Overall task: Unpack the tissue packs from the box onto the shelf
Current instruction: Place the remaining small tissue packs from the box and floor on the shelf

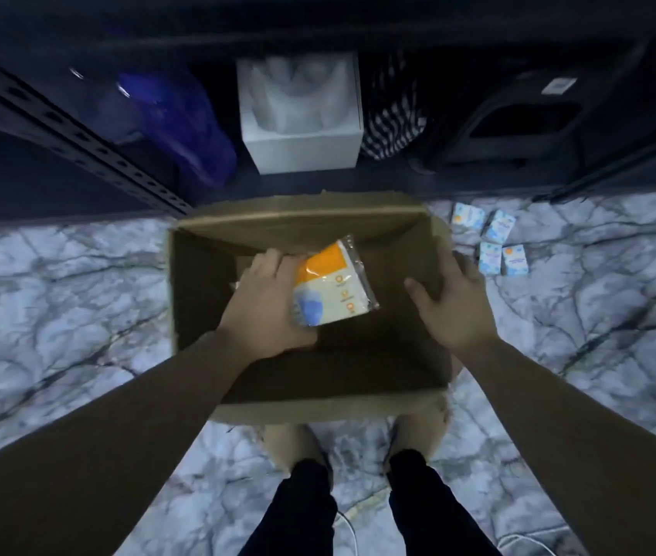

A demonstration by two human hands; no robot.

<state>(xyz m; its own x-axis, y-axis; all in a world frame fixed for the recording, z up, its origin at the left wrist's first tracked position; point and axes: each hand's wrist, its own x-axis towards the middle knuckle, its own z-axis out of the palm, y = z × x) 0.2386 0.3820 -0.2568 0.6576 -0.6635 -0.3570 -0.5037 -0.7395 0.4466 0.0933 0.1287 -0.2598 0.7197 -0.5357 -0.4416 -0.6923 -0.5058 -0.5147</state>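
Open-topped brown cardboard box (310,379) at centre frame, with dark free room inside on the right. Crowded dark metal shelf (77,134) above: blue plastic bag (181,114), white square carton (302,114), black case (518,122).

At frame centre the tissue pack (332,286) shows orange, cream and a blue patch inside the plain brown box (418,234). The floor (57,282) is white marble with dark veins. At upper right lie four white-and-blue small packs (490,244). A black-and-white striped cloth (392,114) sits on the dark shelf (77,182).
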